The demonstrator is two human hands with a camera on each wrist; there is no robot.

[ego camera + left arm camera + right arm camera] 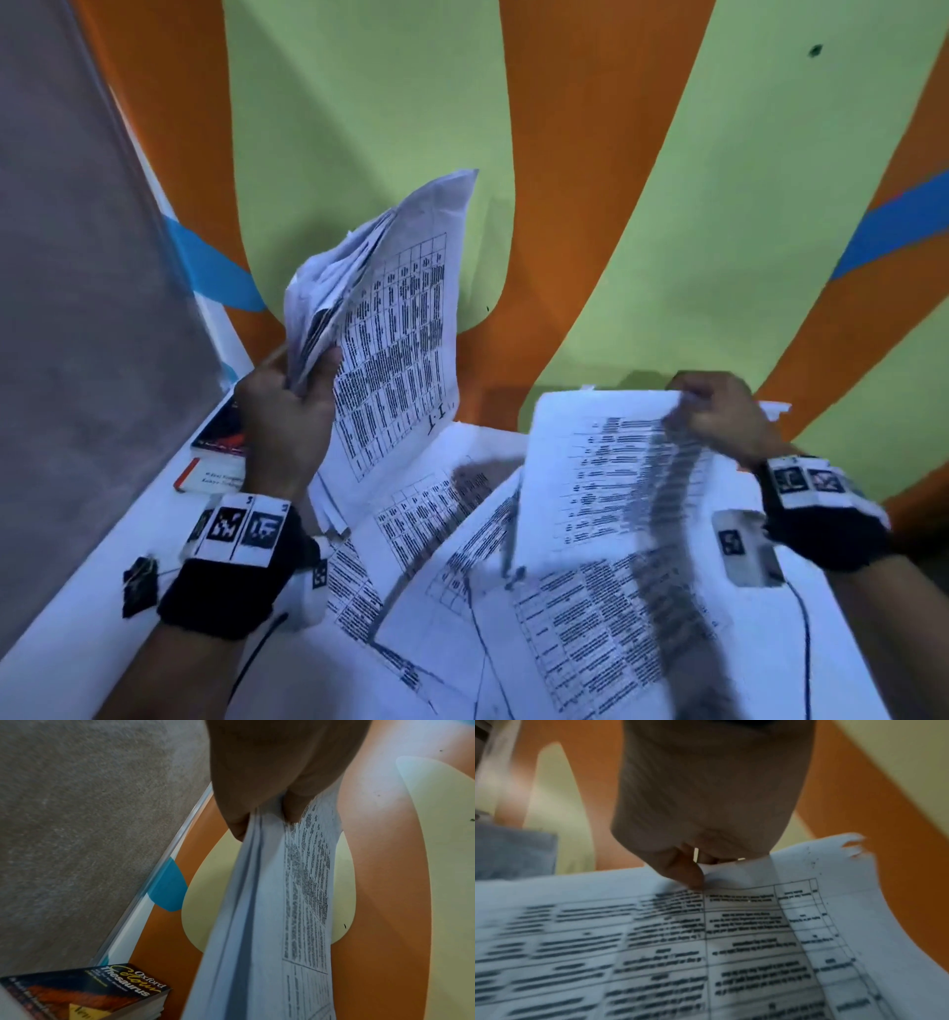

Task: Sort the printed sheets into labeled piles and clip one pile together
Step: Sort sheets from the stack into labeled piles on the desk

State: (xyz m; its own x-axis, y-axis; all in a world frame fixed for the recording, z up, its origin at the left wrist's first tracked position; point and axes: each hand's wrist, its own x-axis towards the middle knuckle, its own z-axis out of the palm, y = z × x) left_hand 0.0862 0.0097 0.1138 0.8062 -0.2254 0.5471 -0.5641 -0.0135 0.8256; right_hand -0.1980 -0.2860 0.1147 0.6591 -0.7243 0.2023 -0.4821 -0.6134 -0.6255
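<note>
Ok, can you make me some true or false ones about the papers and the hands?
1. The left hand grips a bundle of printed sheets raised off the table. True.
2. The right hand is empty. False: it pinches a single printed sheet by its top edge.
3. The book by the wall is an Oxford Colour Thesaurus. True.
4. All sheets are off the table. False: more printed sheets lie spread on it.
5. A black binder clip lies by the left wrist. True.
</note>
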